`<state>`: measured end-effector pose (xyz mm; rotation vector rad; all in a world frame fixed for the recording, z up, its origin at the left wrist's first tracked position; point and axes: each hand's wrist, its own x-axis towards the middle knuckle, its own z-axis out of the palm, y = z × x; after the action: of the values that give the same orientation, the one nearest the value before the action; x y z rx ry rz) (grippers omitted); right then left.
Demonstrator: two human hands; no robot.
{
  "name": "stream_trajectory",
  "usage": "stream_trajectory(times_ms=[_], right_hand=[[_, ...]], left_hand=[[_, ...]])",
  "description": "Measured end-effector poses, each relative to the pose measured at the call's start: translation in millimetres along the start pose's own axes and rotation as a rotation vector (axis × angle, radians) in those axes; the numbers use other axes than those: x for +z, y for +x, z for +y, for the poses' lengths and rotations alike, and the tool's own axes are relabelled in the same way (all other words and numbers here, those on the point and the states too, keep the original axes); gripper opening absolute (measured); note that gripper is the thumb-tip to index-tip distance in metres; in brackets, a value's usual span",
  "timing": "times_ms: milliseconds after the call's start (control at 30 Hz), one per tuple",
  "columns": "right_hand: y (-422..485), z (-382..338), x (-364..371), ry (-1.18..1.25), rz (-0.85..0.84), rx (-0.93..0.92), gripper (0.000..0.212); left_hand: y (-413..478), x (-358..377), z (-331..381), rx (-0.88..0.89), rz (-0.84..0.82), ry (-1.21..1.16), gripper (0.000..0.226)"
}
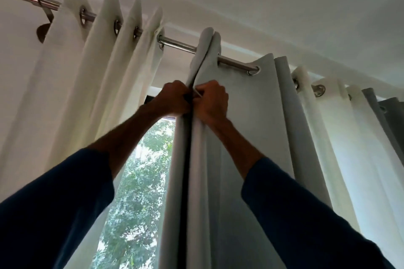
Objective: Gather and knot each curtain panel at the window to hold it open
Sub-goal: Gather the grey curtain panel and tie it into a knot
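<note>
Reaching up at centre frame, I grip the folded leading edge of the grey curtain panel (240,129) with left hand (175,99) and right hand (212,103) touching, fingers (205,88) curled tight, the cloth's length hanging straight down from the rod (179,44) past both equally near hands.

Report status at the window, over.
Left hand and right hand grip grey curtain panel edge, high near rod. No knot yet. White panel hangs apart, on the left.

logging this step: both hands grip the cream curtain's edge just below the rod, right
No. The head view shows the left hand and right hand gripping the edge of the grey curtain just below the rod; the cream curtain hangs to its left.
</note>
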<state>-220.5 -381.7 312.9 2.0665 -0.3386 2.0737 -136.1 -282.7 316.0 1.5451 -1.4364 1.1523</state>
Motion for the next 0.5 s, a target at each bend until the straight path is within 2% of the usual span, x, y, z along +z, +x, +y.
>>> stream_trajectory(times_ms=[67, 167, 400, 433, 500], right_hand=[[-12, 10, -7, 0.036, 0.047, 0.0, 0.029], [-30, 38, -16, 0.015, 0.104, 0.017, 0.04], [-102, 92, -24, -0.084, 0.004, 0.081, 0.016], [-115, 97, -31, -0.112, -0.012, 0.089, 0.016], [-139, 110, -48, -0.162, 0.002, 0.105, 0.031]], left_hand=[[-8, 3, -2, -0.001, -0.011, -0.049, 0.033], [-20, 15, 9, 0.063, -0.059, -0.097, 0.038], [-57, 70, 34, 0.136, -0.216, -0.14, 0.043], [-65, 78, 35, 0.136, -0.237, -0.143, 0.043], [-80, 90, 33, 0.12, -0.287, -0.169, 0.042]])
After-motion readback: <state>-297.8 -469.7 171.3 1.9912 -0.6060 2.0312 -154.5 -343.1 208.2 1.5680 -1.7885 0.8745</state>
